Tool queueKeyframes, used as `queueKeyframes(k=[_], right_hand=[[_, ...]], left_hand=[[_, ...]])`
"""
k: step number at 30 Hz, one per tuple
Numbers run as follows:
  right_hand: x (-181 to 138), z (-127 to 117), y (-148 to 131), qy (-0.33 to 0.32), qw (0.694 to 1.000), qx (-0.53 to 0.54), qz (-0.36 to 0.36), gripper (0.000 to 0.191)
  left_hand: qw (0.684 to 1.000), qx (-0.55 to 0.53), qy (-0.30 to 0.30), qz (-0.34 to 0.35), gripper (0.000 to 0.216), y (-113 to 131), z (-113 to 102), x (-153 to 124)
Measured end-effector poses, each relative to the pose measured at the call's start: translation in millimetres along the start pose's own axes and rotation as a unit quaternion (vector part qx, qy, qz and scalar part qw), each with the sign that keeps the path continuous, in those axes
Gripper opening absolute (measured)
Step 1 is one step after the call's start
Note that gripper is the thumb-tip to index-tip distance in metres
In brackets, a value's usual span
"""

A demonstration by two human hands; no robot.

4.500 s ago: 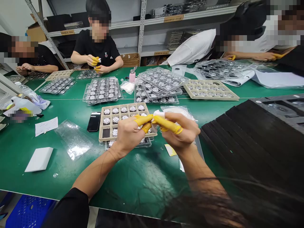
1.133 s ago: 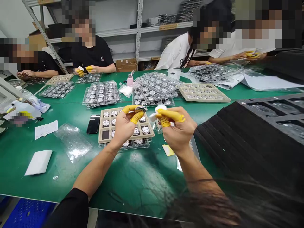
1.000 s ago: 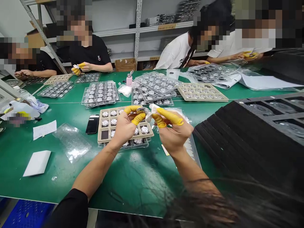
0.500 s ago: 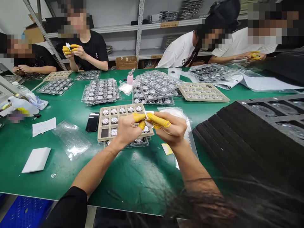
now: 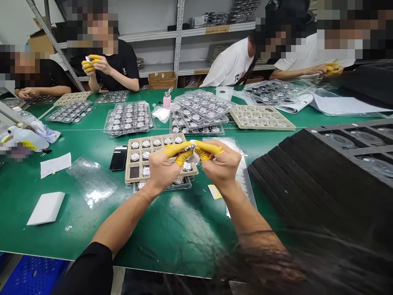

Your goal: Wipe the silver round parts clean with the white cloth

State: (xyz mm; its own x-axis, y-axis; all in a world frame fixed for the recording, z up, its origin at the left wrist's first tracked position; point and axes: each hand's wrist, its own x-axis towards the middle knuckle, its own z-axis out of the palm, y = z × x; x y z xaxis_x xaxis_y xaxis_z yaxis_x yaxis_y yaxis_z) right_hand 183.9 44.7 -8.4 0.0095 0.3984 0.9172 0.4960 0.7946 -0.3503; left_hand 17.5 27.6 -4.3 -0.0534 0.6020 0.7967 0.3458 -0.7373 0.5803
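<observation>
My left hand (image 5: 162, 167), with yellow finger cots on thumb and fingers, pinches a shiny round watch case (image 5: 190, 146), seen nearly edge-on. My right hand (image 5: 223, 162), also in yellow finger cots, holds a white cloth (image 5: 194, 158) against the case. Both hands meet above the right part of a beige compartment tray (image 5: 127, 175). Round watch pieces with white faces sit in the tray; its front-left compartment shows only a dark bottom. A clear plastic tray (image 5: 164, 187) lies beneath it. My fingers and the cloth hide part of the case.
A phone (image 5: 118, 158) lies left of the tray, near a clear plastic sheet (image 5: 92, 180) and a white block (image 5: 46, 208). Stacked trays (image 5: 129, 119) and a pink bottle (image 5: 167, 100) stand farther back. Black foam sheets (image 5: 294, 180) occupy the right. Several co-workers sit opposite.
My hands have turned the piece, so the shiny edge of the watch case now shows above the cloth. The fingers of my right hand have shifted slightly right.
</observation>
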Motion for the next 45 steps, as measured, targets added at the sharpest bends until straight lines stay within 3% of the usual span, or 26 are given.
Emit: queueKeyframes(k=[2,4,6,7,8,11,12,13,14,18,21,24,28,30,36,42,45], right_hand=[[1,-3,0,-0.012,0.999,-0.029,-0.015,0.035],[4,-6,-3,-0.031,0.999,-0.031,0.017,0.026],[7,-8,-8,-0.065,0.99,0.034,0.121,0.012],[8,-8,-12,-0.087,0.971,0.094,0.2,0.004],[10,-9,-15,-0.112,0.935,0.17,0.289,0.004],[14,-8,-20,-0.173,0.776,0.361,0.487,0.024],[15,-8,-19,-0.176,0.744,0.391,0.512,0.027],[15,-8,-17,-0.163,0.738,0.4,0.519,0.028],[15,-7,-14,-0.134,0.754,0.39,0.511,0.028],[14,-7,-3,0.021,0.892,0.224,0.393,0.028],[14,-9,-2,0.017,0.932,0.161,0.325,0.03],[13,-8,-7,-0.008,0.92,0.192,0.341,0.028],[8,1,-16,-0.09,0.892,0.23,0.379,0.028],[4,5,-18,-0.106,0.895,0.218,0.374,0.031],[-9,15,-20,-0.046,0.915,0.143,0.375,0.032],[-6,20,-9,0.035,0.859,0.224,0.46,0.041],[1,14,-2,0.075,0.856,0.239,0.451,0.043]], left_hand=[[1.0,-0.005,-0.004,0.01,0.025,-1,-1,0],[1.0,-0.02,-0.009,0.006,0.024,-4,-1,-2],[0.999,-0.047,-0.014,-0.016,0.021,-6,-1,-3],[0.997,-0.063,-0.02,-0.037,0.018,-6,-1,-2],[0.994,-0.081,-0.028,-0.064,0.016,-6,-1,-2],[0.968,-0.157,-0.035,-0.19,0.02,-3,-1,5],[0.951,-0.192,-0.028,-0.242,0.026,0,-1,9],[0.928,-0.228,-0.019,-0.293,0.031,2,-1,12],[0.902,-0.262,-0.01,-0.342,0.035,4,-1,15],[0.819,-0.345,0.004,-0.459,0.033,12,-7,24],[0.8,-0.354,0.006,-0.484,0.028,15,-12,27],[0.798,-0.348,-0.002,-0.491,0.024,16,-13,28],[0.802,-0.34,0.002,-0.491,0.029,14,-10,26],[0.807,-0.332,0.005,-0.489,0.031,13,-9,25],[0.805,-0.338,-0.035,-0.487,0.035,14,-4,20],[0.786,-0.335,0.004,-0.52,0.033,14,0,22],[0.786,-0.328,0.029,-0.524,0.026,13,-6,26]])
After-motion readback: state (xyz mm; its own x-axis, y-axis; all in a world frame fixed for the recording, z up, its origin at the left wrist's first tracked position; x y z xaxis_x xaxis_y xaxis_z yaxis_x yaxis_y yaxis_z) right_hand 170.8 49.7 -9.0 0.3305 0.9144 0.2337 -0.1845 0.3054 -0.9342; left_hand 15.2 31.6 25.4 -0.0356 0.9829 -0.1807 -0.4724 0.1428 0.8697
